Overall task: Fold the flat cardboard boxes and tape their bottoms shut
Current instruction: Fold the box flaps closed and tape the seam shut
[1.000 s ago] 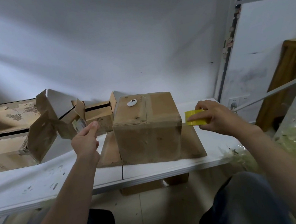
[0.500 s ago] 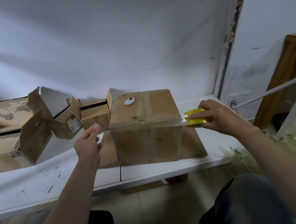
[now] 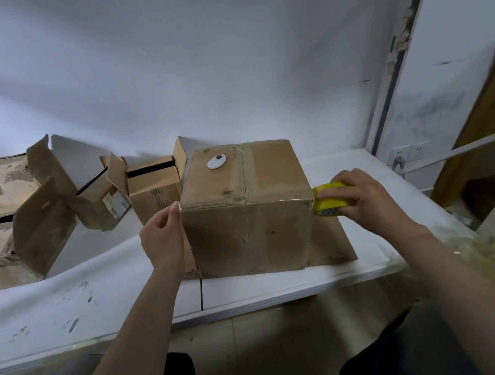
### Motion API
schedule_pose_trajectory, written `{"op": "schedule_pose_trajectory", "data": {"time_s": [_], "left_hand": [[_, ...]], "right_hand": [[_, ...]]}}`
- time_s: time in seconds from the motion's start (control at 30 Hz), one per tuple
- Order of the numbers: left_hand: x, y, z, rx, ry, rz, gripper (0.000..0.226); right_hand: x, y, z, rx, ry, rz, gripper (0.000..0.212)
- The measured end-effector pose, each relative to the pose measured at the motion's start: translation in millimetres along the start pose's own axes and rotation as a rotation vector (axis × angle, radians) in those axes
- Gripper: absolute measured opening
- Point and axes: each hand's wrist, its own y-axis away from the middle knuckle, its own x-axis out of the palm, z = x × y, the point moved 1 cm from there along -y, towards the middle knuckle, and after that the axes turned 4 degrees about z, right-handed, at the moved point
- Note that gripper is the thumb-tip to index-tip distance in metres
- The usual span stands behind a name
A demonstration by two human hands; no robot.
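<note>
Cardboard box (image 3: 247, 217): brown, worn, folded square, flaps shut on top, frame centre, on flat cardboard (image 3: 330, 246) over white table (image 3: 279, 284). Clear tape strip (image 3: 272, 202) spans the upper front edge. Left hand (image 3: 162, 241) pinches its end at the left corner. Right hand (image 3: 368, 197) grips yellow tape roll (image 3: 327, 202) at the right corner.

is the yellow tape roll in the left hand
No, the right hand grips the yellow tape roll at the box's right top corner, while the left hand is at its left corner.
</note>
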Motion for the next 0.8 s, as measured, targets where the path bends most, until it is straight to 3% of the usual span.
{"op": "schedule_pose_trajectory", "data": {"time_s": [0.07,0.2,0.3,0.4,0.5,0.57,0.6,0.63,0.7,0.73,0.8], "left_hand": [[2.4,1.9,-1.3,0.11,-0.133,-0.035,0.029],[3.5,3.6,-4.1,0.131,-0.285,-0.028,0.035],[1.2,-2.9,-4.9,0.044,-0.301,0.125,0.046],[0.1,-5.4,-2.3,-0.121,-0.147,0.269,0.056],[1.9,-1.7,-5.4,-0.165,-0.167,0.181,0.053],[4.2,13.6,-20.4,0.037,-0.228,-0.061,0.04],[7.3,25.7,-30.1,0.273,-0.237,-0.145,0.034],[15.5,41.2,-39.2,0.549,-0.257,-0.129,0.033],[45.3,81.5,-52.7,1.002,-0.301,0.161,0.04],[61.3,100.5,-59.1,1.097,-0.354,0.365,0.043],[91.6,130.0,-68.1,1.104,-0.524,0.661,0.051]], "right_hand": [[6.8,-1.1,1.4,0.036,-0.034,-0.04,0.037],[15.7,-1.3,2.7,0.072,-0.071,-0.081,0.034],[16.8,-1.7,1.0,0.088,-0.058,-0.091,0.035],[17.6,-2.4,0.0,0.097,-0.051,-0.094,0.037],[18.5,-2.5,-0.1,0.096,-0.061,-0.093,0.036],[18.1,-1.2,-1.7,0.088,-0.064,-0.087,0.036],[18.0,-0.4,-2.4,0.082,-0.062,-0.086,0.037],[17.9,0.5,-2.8,0.075,-0.056,-0.087,0.037],[17.8,0.8,-2.6,0.065,-0.043,-0.093,0.038],[18.0,0.5,-2.2,0.059,-0.041,-0.1,0.037],[18.1,0.4,-1.3,0.037,-0.03,-0.114,0.034]]}}
